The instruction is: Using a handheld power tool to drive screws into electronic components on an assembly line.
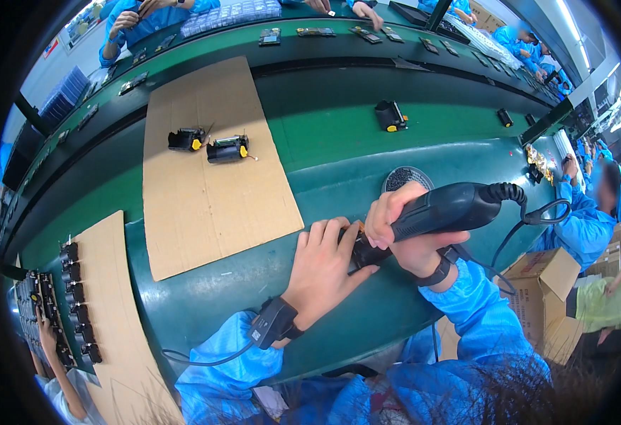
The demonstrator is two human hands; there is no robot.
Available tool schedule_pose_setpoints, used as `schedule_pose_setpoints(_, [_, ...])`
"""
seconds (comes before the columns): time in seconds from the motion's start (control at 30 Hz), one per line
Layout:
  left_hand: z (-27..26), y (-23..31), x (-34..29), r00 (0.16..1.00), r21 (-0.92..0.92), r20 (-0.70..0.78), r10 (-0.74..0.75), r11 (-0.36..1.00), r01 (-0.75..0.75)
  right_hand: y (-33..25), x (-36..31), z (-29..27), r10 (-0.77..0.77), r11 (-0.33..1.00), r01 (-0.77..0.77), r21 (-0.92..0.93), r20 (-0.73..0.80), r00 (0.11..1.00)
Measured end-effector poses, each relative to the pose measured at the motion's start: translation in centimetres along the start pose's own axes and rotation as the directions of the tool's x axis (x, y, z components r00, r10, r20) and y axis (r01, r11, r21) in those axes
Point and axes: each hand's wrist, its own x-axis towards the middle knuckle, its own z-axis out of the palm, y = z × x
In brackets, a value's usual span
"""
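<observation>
My right hand (420,251) is wrapped round a black electric screwdriver (449,207) with a coiled cord, tilted with its tip end down to the left. The tip itself is hidden by my fingers. Under it, on the green table, lies a small black plastic housing (360,255), mostly covered by both hands. My left hand (321,273) grips this housing from the left, its thumb along the near side. Just beyond my right hand stands a round dish (399,174) of small dark pieces, probably screws.
Two black housings with yellow parts (229,149) lie on a cardboard sheet (211,212). Another housing (391,117) sits farther off. More black units (76,304) line a second cardboard strip at left. An open carton (537,283) stands at right. Co-workers in blue (587,227) sit around.
</observation>
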Motion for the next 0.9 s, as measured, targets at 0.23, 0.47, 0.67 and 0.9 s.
schedule_pose_setpoints(0.23, [-0.1, 0.2, -0.1, 1.0, 0.005, -0.01, 0.001, 1.0, -0.001, 0.4, -0.5, 0.1, 0.082, 0.996, -0.083, 0.023, 0.025, 0.996])
schedule_pose_setpoints(0.47, [0.1, 0.5, 0.1, 1.0, 0.035, 0.006, -0.006, 0.999, 0.006, 0.0, -0.3, -0.5, 0.041, 0.999, -0.043, 0.023, 0.103, 0.994])
schedule_pose_setpoints(0.67, [-0.1, 0.9, 0.0, 0.999, 0.049, 0.016, -0.052, 0.997, 0.051, -4.0, 0.2, -2.2, -0.084, 0.988, 0.099, 0.115, -0.134, 0.987])
schedule_pose_setpoints(0.9, [-0.4, 0.9, 0.3, 0.999, -0.065, 0.034, -0.038, 0.997, 0.04, -6.5, -4.3, -6.9, -0.049, 0.998, 0.054, 0.038, -0.113, 0.992])
